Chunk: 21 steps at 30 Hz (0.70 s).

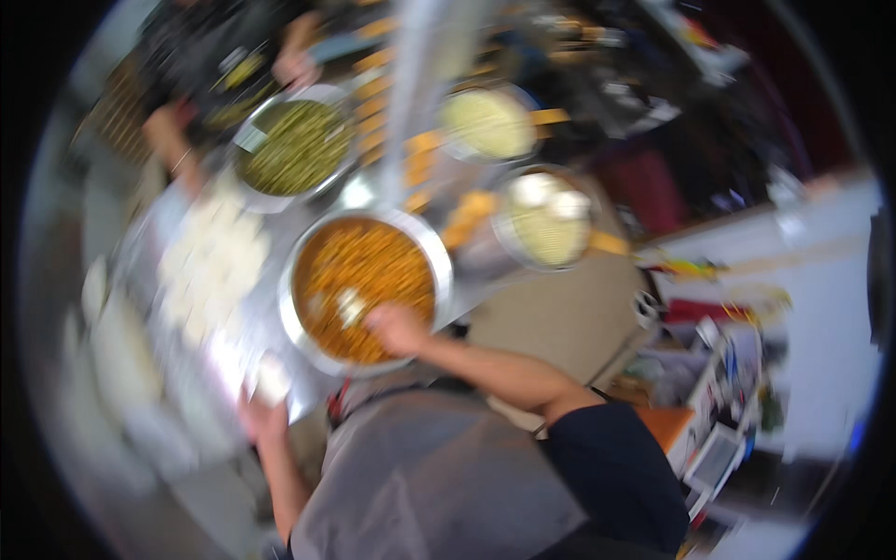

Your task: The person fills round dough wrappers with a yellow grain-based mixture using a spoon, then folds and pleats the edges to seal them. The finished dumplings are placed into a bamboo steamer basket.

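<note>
My left hand (262, 413) is near the edge of the metal table (266, 329), with a pale round piece of dough (271, 381) on its fingers. Inside the rim of a large steel bowl (439, 259) full of orange-brown filling (371, 266), my right hand (397, 329) touches the filling. Its fingers lie beside a small whitish thing (350, 306), perhaps the end of a tool; blur hides the grip. Left of the bowl, many pale flat dough pieces (213, 262) lie spread on the table.
A bowl of green filling (297, 147) stands beyond, near another person's hand (297, 70). Two pans of pale yellow food (488, 124) (549, 234) stand at the right, one holding white lumps (549, 196). Orange-brown pieces (467, 217) lie in rows between. A cluttered shelf (714, 392) is at right.
</note>
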Available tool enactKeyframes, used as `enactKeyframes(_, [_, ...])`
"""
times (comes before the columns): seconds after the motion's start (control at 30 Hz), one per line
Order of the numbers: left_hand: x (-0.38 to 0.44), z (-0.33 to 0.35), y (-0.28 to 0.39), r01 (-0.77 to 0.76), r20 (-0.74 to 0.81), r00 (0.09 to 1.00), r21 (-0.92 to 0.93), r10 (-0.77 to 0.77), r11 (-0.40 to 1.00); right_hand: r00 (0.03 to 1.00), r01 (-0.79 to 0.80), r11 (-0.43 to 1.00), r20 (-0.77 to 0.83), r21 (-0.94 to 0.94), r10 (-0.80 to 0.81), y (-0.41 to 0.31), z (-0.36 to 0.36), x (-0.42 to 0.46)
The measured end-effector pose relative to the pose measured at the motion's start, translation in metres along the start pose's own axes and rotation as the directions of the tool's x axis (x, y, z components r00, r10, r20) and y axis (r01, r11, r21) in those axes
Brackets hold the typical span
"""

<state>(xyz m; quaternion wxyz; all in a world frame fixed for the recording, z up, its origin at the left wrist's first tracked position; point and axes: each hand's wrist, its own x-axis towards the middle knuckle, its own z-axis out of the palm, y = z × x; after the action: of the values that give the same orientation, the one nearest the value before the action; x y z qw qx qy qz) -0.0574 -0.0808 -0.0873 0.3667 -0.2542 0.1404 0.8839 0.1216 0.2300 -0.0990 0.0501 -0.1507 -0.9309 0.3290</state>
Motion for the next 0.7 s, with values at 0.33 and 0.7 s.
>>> enactKeyframes(0.33, [-0.090,0.005,-0.012,0.032,-0.158,0.987,0.092,-0.017,0.995,0.777,-0.621,0.431,0.445,0.655,0.445,-0.055,0.050,-0.016])
enactKeyframes(0.7, [-0.061,0.046,-0.042,0.064,-0.159,0.987,0.322,-0.013,0.945,0.772,-0.544,0.229,0.374,0.807,0.514,-0.026,0.019,-0.022])
